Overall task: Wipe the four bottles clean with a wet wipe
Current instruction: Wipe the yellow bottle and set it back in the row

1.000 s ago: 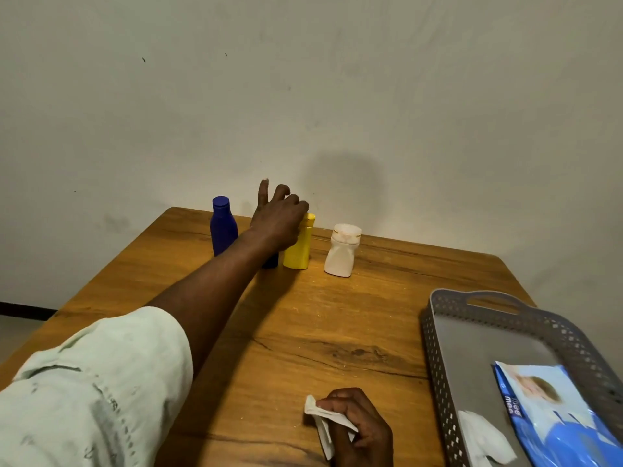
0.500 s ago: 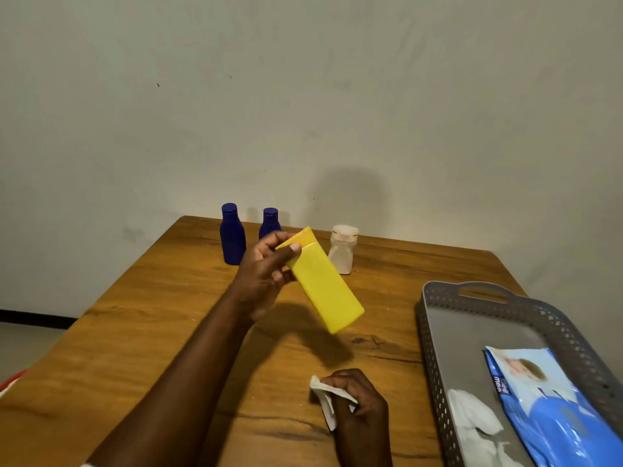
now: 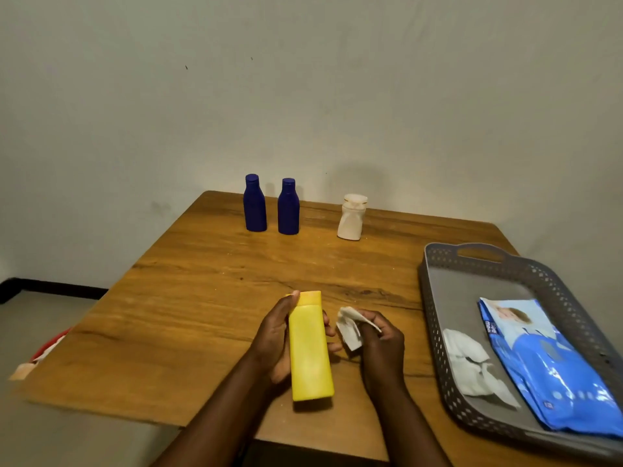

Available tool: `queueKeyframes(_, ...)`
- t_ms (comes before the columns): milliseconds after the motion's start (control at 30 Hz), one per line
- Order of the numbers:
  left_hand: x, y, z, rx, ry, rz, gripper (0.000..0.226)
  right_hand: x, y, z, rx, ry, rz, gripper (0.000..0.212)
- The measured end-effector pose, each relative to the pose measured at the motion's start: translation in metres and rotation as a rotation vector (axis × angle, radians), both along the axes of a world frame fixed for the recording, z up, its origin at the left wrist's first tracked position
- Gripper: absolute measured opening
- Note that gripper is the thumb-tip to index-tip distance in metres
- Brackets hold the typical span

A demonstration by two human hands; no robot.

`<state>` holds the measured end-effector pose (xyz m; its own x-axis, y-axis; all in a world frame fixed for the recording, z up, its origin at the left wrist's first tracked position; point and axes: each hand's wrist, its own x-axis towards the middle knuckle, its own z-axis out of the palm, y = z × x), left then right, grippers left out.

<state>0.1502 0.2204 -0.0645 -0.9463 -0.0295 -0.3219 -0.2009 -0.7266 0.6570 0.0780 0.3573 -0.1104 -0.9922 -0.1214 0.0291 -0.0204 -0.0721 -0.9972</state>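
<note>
My left hand (image 3: 273,335) grips a yellow bottle (image 3: 310,352) above the near part of the wooden table, its cap pointing away from me. Just to its right, my right hand (image 3: 381,348) pinches a crumpled white wet wipe (image 3: 349,326), which is close to the bottle but apart from it. Two dark blue bottles (image 3: 255,203) (image 3: 288,207) stand upright side by side at the table's far edge. A small white bottle (image 3: 352,217) stands to their right.
A grey perforated tray (image 3: 435,298) sits at the right of the wooden table (image 3: 188,298). It holds a blue pack of wipes (image 3: 553,372) and a used white wipe (image 3: 472,365). A plain wall lies right behind the bottles. Something red and white (image 3: 43,352) lies on the floor at left.
My left hand took the yellow bottle from the far row and brought it down close to me. My right hand lifted the wipe up beside the bottle.
</note>
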Motion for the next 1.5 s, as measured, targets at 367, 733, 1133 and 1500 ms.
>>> queueKeyframes(367,0.017,0.018,-0.03,0.09,0.0,0.013,0.063,0.021,0.019,0.021,-0.432,-0.33,-0.077,0.022)
queueKeyframes(733,0.021,0.021,-0.035,-0.048,-0.006,0.002,0.067,0.048,0.004,0.06,0.319,0.562,-0.071,0.028)
queueKeyframes(1133,0.019,0.021,-0.042,-0.046,0.001,0.044,0.059,0.08,-0.008,0.021,0.753,0.915,0.079,0.045)
queueKeyframes(1500,0.018,0.017,-0.043,0.034,0.073,0.039,0.062,0.12,0.03,0.017,0.55,0.781,0.215,0.036)
